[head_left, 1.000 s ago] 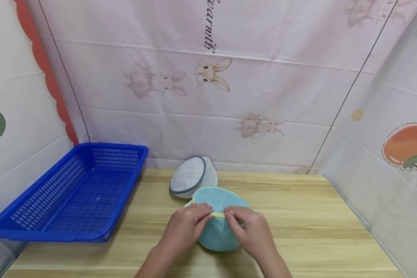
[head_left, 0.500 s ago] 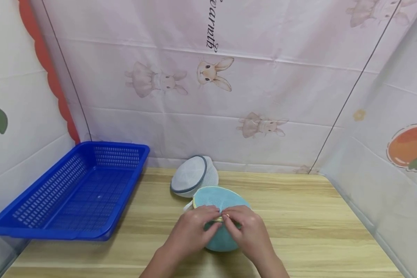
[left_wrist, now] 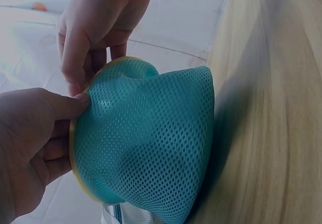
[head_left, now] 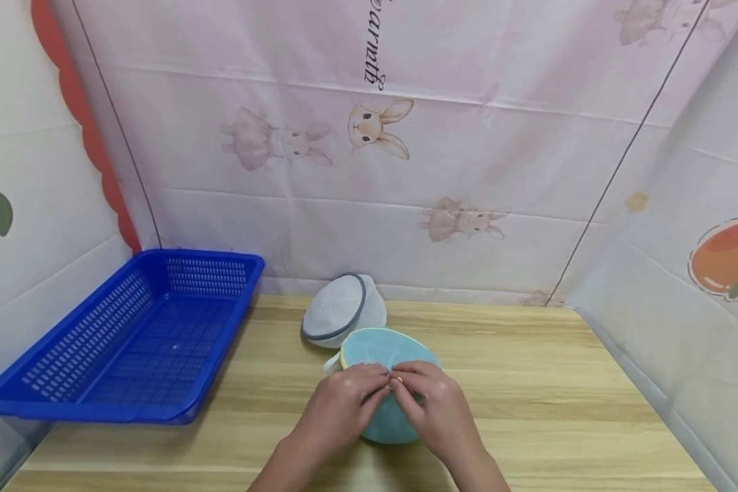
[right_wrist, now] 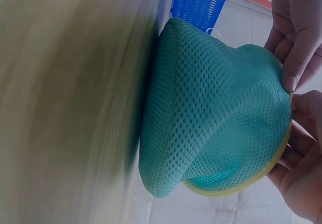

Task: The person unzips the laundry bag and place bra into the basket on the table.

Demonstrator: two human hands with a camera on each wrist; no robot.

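A teal mesh laundry bag (head_left: 389, 424) with a yellow trimmed edge stands on the table, its round top (head_left: 384, 345) tilted toward me. My left hand (head_left: 347, 402) pinches the near edge between thumb and fingers. Beside it my right hand (head_left: 433, 403) pinches the same edge, with a small pale yellow end (head_left: 400, 380) at its fingertips. The fingertips of both hands nearly meet and hide most of the trim there. In the right wrist view the bag's mesh side (right_wrist: 216, 113) looks creased, and the yellow rim (right_wrist: 251, 182) curves below the hands.
A white mesh bag (head_left: 334, 309) with a grey-blue rim lies just behind the teal one. On the left stands a blue plastic basket (head_left: 221, 355) with slotted walls. Printed sheets (head_left: 320, 225) wall the wooden table (head_left: 559, 396) at back and sides.
My right hand has slid left along the yellow edge and my left hand slightly right, so the fingertips have come together. The teal bag stays in place.
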